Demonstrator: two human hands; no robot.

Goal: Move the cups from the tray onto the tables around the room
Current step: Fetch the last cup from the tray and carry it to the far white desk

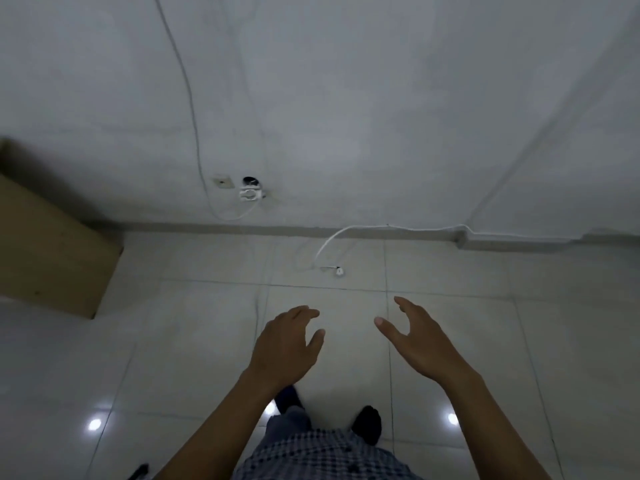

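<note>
No cup, tray or table top with cups shows in the head view. My left hand [287, 344] is held out in front of me over the floor, fingers apart and empty. My right hand [419, 341] is beside it, also spread and holding nothing. Both hands hover above pale floor tiles, with my feet below them.
A brown wooden piece of furniture [52, 251] juts in from the left edge. A white wall [346, 116] stands ahead with a socket [251, 192] and a thin cable running down it. A white cord with a plug [337, 270] lies on the tiled floor [207, 341].
</note>
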